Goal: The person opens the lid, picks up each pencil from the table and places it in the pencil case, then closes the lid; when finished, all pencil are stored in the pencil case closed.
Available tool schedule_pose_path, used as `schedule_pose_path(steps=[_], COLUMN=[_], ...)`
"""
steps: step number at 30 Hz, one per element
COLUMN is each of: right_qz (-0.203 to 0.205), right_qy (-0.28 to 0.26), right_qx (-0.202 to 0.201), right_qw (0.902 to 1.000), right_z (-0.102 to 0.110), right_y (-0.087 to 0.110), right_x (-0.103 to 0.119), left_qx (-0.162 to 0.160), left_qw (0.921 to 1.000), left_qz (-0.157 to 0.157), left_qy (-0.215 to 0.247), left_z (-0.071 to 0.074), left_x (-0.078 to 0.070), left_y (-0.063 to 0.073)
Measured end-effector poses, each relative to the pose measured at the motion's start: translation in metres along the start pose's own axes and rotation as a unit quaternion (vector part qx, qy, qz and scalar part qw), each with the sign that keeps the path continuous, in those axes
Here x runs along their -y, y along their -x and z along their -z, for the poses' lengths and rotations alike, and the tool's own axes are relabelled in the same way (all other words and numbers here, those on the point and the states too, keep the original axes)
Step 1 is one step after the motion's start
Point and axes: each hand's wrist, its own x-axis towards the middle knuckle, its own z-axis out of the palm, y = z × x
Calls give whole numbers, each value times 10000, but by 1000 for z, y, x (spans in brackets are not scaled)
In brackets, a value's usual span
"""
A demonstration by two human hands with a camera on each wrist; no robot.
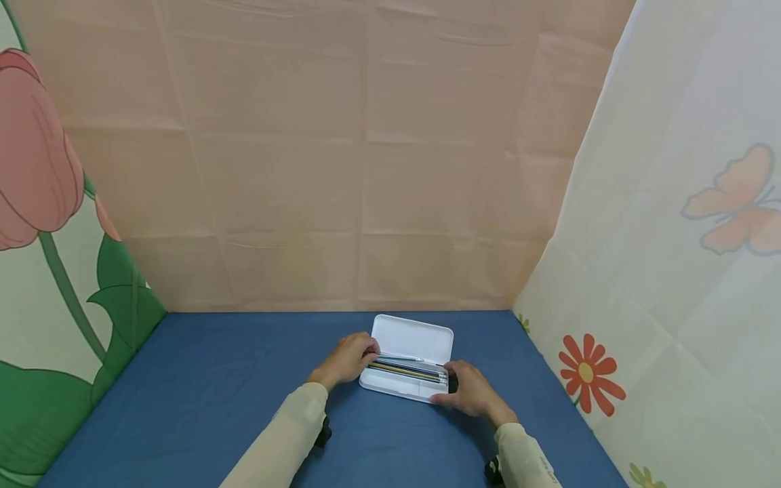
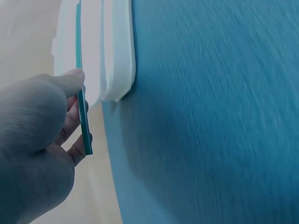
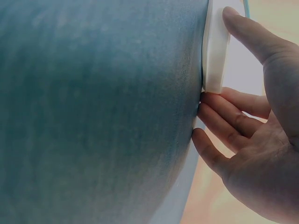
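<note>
A white pencil case [image 1: 390,388] lies with its hinged lid [image 1: 413,339] raised at the back. Several pencils [image 1: 405,369], dark, yellow and silvery, lie lengthwise inside. At the case's left end, my left hand [image 1: 349,358] pinches a slim teal pencil [image 2: 83,116] between thumb and fingers. That pencil slants over the case in the left wrist view, its near end sticking out past the fingers. My right hand [image 1: 472,390] holds the case's right end, thumb on the front rim and fingers around the short side.
A blue cloth [image 1: 201,393] covers the table under the case. Behind it hangs a beige sheet [image 1: 305,169]. Printed curtains stand at both sides, a tulip [image 1: 36,149] on the left one and a red flower [image 1: 586,373] on the right.
</note>
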Motion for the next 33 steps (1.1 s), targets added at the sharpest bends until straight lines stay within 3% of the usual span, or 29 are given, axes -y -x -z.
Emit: schedule_pose_path(steps=[17,33], right_qz=[-101,-100], right_qy=[-53,-40], right_qx=[-6,-2], right_qw=[9999,9999], right_z=[1,-1], right_y=[1,-1], right_x=[0,-5], left_qx=[4,35], left_qw=[9986,9984], left_qz=[-426,-439], left_qy=[-310,-366], left_z=[-19,-38], left_x=[-18,-33], left_y=[-11,-23])
